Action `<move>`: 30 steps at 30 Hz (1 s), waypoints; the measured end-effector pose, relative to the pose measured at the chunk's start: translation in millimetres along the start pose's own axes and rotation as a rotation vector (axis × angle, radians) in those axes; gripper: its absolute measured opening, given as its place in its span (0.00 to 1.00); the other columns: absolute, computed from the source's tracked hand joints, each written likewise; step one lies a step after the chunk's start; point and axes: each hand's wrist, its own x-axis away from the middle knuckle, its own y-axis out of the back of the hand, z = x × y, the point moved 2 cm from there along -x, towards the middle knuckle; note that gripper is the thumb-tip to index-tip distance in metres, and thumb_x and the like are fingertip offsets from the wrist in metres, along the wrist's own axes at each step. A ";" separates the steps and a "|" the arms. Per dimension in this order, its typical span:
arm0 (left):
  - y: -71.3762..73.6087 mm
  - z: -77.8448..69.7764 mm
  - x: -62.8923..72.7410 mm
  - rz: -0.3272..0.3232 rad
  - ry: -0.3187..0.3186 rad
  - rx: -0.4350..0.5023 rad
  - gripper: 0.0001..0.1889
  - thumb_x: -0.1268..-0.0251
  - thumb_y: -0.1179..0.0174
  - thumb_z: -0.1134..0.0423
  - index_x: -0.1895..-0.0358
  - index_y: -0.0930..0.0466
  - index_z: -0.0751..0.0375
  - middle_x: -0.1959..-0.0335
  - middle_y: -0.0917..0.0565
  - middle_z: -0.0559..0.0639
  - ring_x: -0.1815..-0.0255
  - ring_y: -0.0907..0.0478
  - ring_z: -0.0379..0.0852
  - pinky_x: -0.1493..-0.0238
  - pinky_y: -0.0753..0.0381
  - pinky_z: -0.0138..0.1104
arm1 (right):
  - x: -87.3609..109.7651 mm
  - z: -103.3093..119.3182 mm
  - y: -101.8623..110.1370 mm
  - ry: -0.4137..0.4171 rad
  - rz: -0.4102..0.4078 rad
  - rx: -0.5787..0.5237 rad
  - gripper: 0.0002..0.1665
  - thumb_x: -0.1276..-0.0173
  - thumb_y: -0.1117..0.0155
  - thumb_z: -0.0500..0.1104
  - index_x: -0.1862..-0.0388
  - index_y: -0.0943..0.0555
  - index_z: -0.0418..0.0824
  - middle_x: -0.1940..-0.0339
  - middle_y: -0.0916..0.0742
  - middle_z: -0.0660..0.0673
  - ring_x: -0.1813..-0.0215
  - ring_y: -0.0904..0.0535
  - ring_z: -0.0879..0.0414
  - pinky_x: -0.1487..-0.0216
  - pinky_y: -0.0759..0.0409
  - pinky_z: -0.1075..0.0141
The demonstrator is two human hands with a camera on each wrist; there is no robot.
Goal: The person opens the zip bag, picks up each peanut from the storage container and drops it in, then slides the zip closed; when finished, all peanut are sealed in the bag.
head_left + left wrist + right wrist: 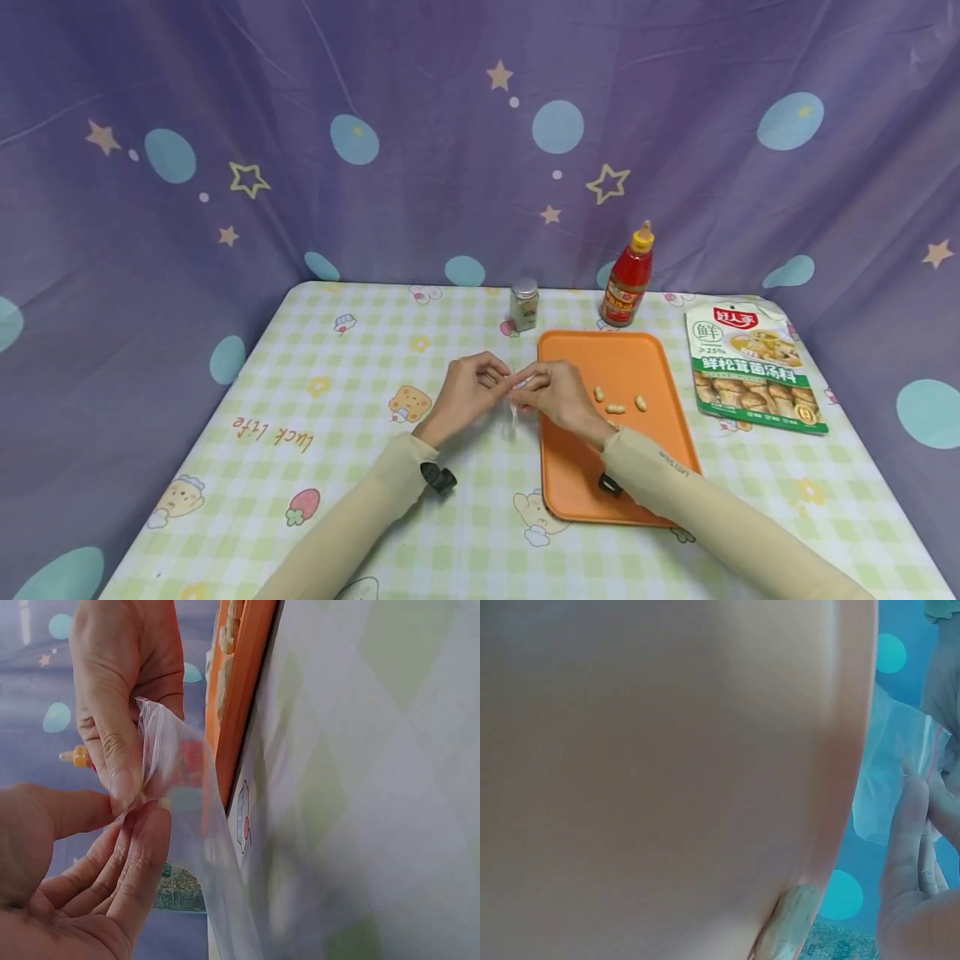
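Observation:
Both hands meet over the table, just left of the orange tray (615, 475). Between them is a clear plastic zip bag (217, 855), hanging down from the fingertips. My left hand (467, 393) pinches the bag's top edge between thumb and fingers. Right beside it, my right hand (561, 395) pinches the same edge, its thumb pointing down in the left wrist view. The bag's zip strip shows in the right wrist view, and the bag looks see-through with nothing visible inside. Several peanuts (641, 403) in their shells lie on the tray beyond the right wrist.
A small spice jar (524, 305) stands behind the hands. Farther right is a red sauce bottle (627, 282) with a yellow cap. A green and white food pouch (756, 367) lies right of the tray. A purple curtain (420, 67) hangs behind the checked tablecloth (375, 350).

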 end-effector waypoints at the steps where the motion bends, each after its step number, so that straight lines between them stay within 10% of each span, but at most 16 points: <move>1: 0.1 0.0 0.2 0.002 0.006 0.003 0.05 0.30 0.31 0.62 0.61 0.13 0.60 0.67 0.09 0.55 0.69 0.11 0.43 0.64 0.14 0.30 | 0.1 0.1 0.0 0.006 -0.001 0.000 0.13 0.37 0.20 0.41 0.55 0.09 0.40 0.72 0.07 0.44 0.71 0.09 0.49 0.63 0.11 0.53; 30: 5.9 0.3 7.5 -0.023 0.061 0.014 0.11 0.37 0.30 0.74 0.52 0.10 0.62 0.60 0.08 0.55 0.63 0.10 0.46 0.57 0.13 0.34 | 3.2 -0.4 6.3 0.040 0.039 -0.041 0.13 0.29 0.29 0.36 0.47 0.11 0.33 0.61 0.07 0.34 0.62 0.08 0.41 0.59 0.10 0.53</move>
